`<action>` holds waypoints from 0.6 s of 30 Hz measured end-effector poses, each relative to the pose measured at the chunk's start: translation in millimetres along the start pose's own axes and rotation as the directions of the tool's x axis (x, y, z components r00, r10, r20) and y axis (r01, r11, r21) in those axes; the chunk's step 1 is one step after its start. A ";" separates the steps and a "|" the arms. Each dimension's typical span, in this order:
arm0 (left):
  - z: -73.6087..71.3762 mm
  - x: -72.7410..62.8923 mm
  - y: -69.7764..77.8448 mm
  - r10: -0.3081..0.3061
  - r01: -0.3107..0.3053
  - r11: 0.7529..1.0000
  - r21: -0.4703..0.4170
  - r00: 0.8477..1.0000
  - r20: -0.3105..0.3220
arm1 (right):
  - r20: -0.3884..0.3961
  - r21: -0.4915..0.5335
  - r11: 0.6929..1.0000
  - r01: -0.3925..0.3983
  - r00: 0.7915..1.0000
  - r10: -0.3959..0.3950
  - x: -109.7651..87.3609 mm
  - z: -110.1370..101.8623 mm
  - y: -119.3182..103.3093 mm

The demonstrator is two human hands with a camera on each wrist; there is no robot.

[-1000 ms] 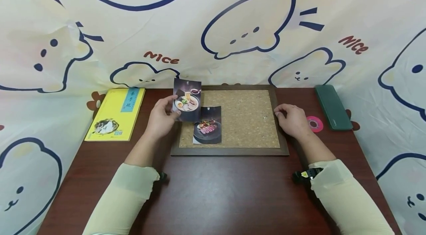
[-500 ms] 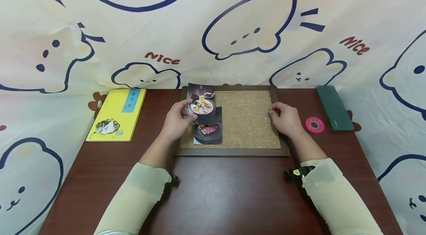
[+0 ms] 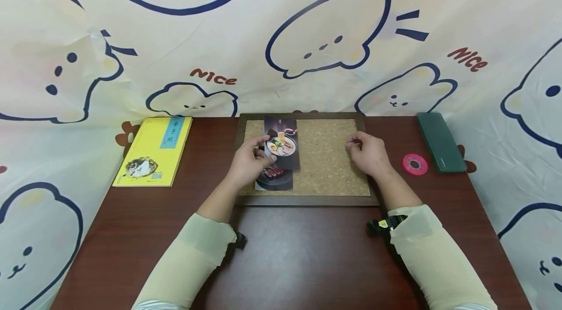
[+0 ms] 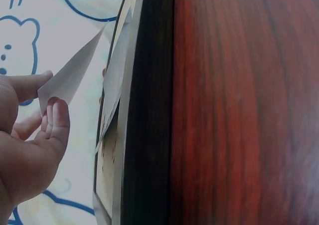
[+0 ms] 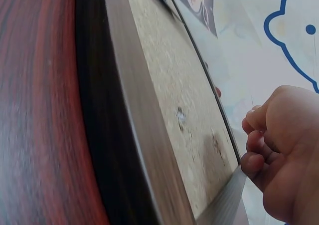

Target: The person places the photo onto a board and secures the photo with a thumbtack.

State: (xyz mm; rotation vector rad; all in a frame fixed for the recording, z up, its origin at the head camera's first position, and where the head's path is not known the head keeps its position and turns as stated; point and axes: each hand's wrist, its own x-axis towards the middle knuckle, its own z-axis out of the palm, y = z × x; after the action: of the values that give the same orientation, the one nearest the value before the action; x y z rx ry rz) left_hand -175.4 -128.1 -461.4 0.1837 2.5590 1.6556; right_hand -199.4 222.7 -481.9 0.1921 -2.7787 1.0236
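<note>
My left hand (image 3: 249, 161) pinches the left edge of a photo card (image 3: 282, 148) showing a noodle bowl. The left wrist view shows the card's pale back (image 4: 75, 70) between thumb and fingers, held tilted away from the board. Below it, partly covered in the head view, a second photo (image 3: 274, 181) of sliced meat lies on the framed cork board (image 3: 327, 164). My right hand (image 3: 369, 155) hovers over the board's right side, fingers curled and fingertips together; in the right wrist view a thin pin (image 5: 252, 99) sticks up from the fingertips, its head hidden.
A yellow book (image 3: 153, 154) lies at the table's back left. To the board's right are a pink ring-shaped roll (image 3: 414, 164) and a dark green box (image 3: 440, 142). The printed cloth wall (image 3: 246, 47) rises right behind the reddish-brown table (image 3: 303, 256).
My left hand has carried the noodle photo rightward and slightly down, from the board's left edge to above the second photo. My right hand has shifted left from the frame over the cork.
</note>
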 end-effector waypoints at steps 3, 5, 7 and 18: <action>5.3 -0.6 2.0 0.000 0.000 1.000 -0.013 1.000 0.027 | 0.006 0.017 1.000 0.004 1.000 -0.004 2.3 2.2 -4.3; 9.0 -0.9 2.9 -0.006 0.007 1.000 -0.024 0.999 0.044 | 0.008 0.021 1.000 0.007 1.000 -0.007 3.7 3.7 -7.0; 13.1 -0.7 3.5 -0.005 0.006 1.000 -0.029 0.999 0.052 | 0.007 0.027 1.000 0.015 1.000 -0.015 5.1 5.1 -9.8; 29.9 -2.5 6.7 0.008 -0.009 1.000 0.012 0.997 0.072 | 0.064 0.035 0.999 -0.011 0.998 0.009 10.8 14.5 -25.6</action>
State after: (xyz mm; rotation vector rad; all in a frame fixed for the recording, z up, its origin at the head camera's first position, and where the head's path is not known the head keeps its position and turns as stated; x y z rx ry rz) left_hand -168.5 -98.8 -467.5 0.2502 2.5201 1.6060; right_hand -207.1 193.2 -474.3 0.2200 -2.8226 1.0886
